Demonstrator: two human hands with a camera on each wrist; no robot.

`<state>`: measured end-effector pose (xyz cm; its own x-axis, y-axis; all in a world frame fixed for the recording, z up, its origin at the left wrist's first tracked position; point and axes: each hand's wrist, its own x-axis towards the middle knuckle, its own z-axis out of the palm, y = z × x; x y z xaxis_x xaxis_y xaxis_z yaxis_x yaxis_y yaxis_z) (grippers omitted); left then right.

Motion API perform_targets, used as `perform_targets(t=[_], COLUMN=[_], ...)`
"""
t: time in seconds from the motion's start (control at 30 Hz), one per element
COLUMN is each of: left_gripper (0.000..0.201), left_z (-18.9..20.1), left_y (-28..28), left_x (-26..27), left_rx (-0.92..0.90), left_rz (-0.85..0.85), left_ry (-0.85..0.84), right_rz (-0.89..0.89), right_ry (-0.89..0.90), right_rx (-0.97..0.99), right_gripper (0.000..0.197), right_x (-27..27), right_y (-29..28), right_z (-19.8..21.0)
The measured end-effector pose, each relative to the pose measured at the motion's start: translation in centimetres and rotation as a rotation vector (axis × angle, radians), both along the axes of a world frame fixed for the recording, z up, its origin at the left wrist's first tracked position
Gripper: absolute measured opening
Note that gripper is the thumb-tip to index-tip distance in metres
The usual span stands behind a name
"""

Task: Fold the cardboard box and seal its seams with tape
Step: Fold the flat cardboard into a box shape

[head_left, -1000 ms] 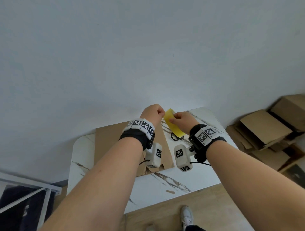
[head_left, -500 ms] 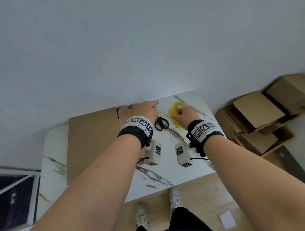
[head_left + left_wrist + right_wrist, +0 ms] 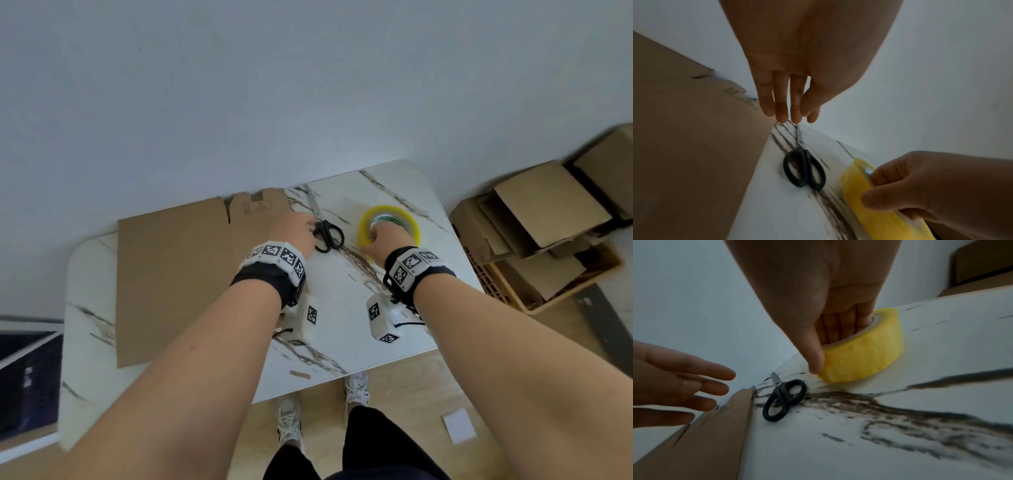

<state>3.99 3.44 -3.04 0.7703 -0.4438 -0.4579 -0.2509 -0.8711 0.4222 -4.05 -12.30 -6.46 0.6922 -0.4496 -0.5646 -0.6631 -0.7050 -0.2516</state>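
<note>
- Flattened cardboard box [image 3: 174, 274]: brown, unfolded, lying flat on the left half of the table; its far flaps reach the wall, its right edge runs just beside the scissors.
- Roll of yellow packing tape [image 3: 389, 226]: on its side, flat on the tabletop toward the far right corner, with a green-and-white core label.
- Right hand [image 3: 385, 240]: grips the tape roll, fingers [image 3: 835, 326] tucked down inside the core, thumb pressed on the outer yellow wall.
- Left hand [image 3: 294, 233]: slack and holding nothing, fingers [image 3: 781, 104] straight and close together, poised over the box's right edge next to the scissors; contact with either cannot be told.
- Scissors [image 3: 325, 229]: black handles, steel blades closed, flat on the table between box and tape, blades pointing to the wall.
- Table [image 3: 376, 342]: white marble-look top with dark veining, set against a pale wall.
- Stack of cardboard boxes [image 3: 548, 219]: on the floor to the right of the table, some in a tan crate [image 3: 534, 301].
- Small strip of brown tape [image 3: 300, 375]: near the table's front edge.
</note>
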Motion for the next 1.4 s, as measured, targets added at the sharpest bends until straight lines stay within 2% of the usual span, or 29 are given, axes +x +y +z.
perform_targets(t=[0.07, 0.17, 0.3, 0.47, 0.6, 0.77, 1.0, 1.17, 1.27, 1.4], left_gripper=[0.047, 0.049, 0.052, 0.048, 0.04, 0.057, 0.055, 0.052, 0.05, 0.05], left_z=[-0.1, 0.0, 0.4, 0.1, -1.5, -3.5, -4.8, -4.7, -4.2, -2.6], left_y=[1.0, 2.7, 5.0, 8.8, 12.7, 15.8, 16.3, 17.1, 17.6, 17.7], left_x=[0.2, 0.4, 1.3, 2.0, 2.2, 1.8, 1.7, 1.5, 1.8, 2.4], left_rx=[0.013, 0.021, 0.039, 0.038, 0.085, 0.127, 0.139, 0.111, 0.11, 0.125], left_rz=[0.021, 0.084, 0.156, 0.243, 0.293, 0.25, 0.196, 0.205, 0.218, 0.251], left_ry=[0.029, 0.019, 0.042, -0.011, -0.025, 0.029, 0.058, 0.037, 0.006, -0.008], right_rz=[0.017, -0.012, -0.113, -0.083, -0.023, 0.011, -0.053, -0.113, -0.086, -0.118], right_ry=[0.043, 0.063, -0.173, -0.27, -0.208, -0.11, -0.063, -0.024, -0.038, -0.08], right_rx=[0.007, 0.013, -0.024, 0.149, 0.172, 0.189, 0.241, 0.113, 0.044, 0.08], right_gripper=[0.01, 0.019, 0.03, 0.035, 0.039, 0.044, 0.026, 0.041, 0.035, 0.026], right_x=[0.2, 0.7, 1.8, 4.3, 5.5, 6.5, 7.7, 8.4, 8.7, 8.5], right_y=[0.3, 0.7, 2.4, 7.1, 10.1, 12.5, 14.0, 14.4, 14.5, 15.1], right_z=[0.1, 0.8, 2.9, 4.0, 3.1, 1.6, -0.5, -0.8, -0.3, 1.1])
